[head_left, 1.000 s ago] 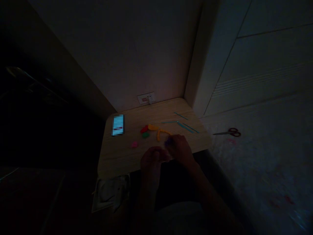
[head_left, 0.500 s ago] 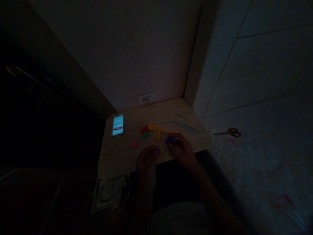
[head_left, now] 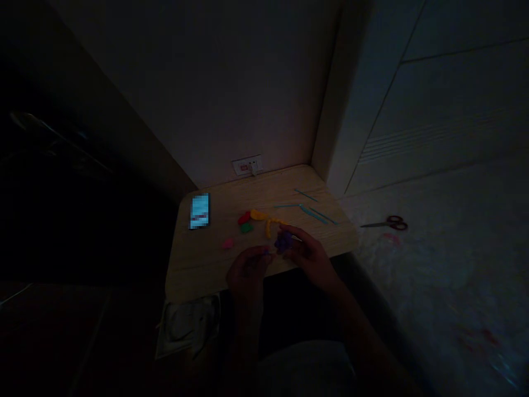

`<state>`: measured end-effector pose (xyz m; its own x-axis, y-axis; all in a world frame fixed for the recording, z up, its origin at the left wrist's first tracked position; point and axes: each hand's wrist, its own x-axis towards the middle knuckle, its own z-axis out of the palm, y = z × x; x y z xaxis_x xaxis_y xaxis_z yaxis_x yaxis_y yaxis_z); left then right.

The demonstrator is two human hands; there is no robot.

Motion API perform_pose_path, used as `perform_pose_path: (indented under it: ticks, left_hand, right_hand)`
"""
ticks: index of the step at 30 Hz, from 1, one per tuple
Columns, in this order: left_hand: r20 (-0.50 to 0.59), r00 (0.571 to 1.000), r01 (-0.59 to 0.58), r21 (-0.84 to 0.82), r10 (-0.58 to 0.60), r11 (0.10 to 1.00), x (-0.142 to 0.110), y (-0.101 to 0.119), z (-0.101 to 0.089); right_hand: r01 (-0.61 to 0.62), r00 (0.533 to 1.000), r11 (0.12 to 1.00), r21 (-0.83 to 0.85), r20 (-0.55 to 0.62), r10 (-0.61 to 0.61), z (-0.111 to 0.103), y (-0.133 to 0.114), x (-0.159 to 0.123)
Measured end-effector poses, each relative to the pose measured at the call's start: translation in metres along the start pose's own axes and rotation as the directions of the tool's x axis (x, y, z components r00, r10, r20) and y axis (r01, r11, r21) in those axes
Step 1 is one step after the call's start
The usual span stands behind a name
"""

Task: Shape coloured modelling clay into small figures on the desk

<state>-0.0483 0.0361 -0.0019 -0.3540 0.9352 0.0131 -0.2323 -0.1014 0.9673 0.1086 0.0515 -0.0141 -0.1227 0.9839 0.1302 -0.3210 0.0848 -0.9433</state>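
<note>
gripping a knobbly purple cluster [head_left: 284, 242] between thumb and fingers, we held our right hand [head_left: 309, 255] half curled by the front edge of the table [head_left: 198, 262], right of its middle. our left hand [head_left: 248, 271] pinched a small purple piece [head_left: 266, 252] just beside the cluster. both forearms [head_left: 359, 317] reached forward from below. a red lump [head_left: 244, 218], green lump [head_left: 247, 227] and orange lump [head_left: 258, 215] lay mid-table, a lit phone [head_left: 200, 210] near the left edge, thin blue sticks [head_left: 314, 214] toward the right; scissors [head_left: 386, 224] rested on the floor [head_left: 430, 270] beyond.
</note>
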Motion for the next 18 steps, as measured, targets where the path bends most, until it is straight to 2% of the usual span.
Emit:
perform_pose_path:
  ticks: [2, 5, 7, 10, 12, 18]
  left_hand:
    - [-0.001, 0.999, -0.037, 0.038, 0.037, 0.999, -0.001, 0.002, 0.0]
    - [0.073, 0.991, -0.116, 0.079, 0.11, 0.99, -0.002, 0.006, -0.001]
    - [0.117, 0.976, -0.193, 0.098, 0.181, 0.976, -0.001, 0.009, -0.001]
    - [0.127, 0.955, -0.284, 0.129, 0.269, 0.95, -0.001, 0.016, 0.001]
    - [0.131, 0.952, -0.296, 0.158, 0.277, 0.942, -0.002, 0.02, 0.002]
    - [0.152, 0.968, -0.237, 0.279, 0.201, 0.931, -0.006, 0.021, -0.001]
  right_hand:
    - [0.012, 1.0, 0.999, -0.032, -0.021, -0.013, 0.002, -0.002, -0.001]
    - [0.026, 1.0, 0.996, -0.089, -0.01, -0.027, 0.004, -0.008, -0.002]
    - [0.043, 0.999, 0.984, -0.173, 0.008, -0.043, 0.005, -0.013, -0.002]
    - [0.101, 0.995, 0.943, -0.316, 0.028, -0.098, 0.006, -0.02, -0.003]
    - [0.136, 0.991, 0.917, -0.376, 0.047, -0.128, 0.006, -0.022, -0.003]
    - [0.172, 0.985, 0.88, -0.443, 0.087, -0.149, 0.006, -0.024, -0.003]
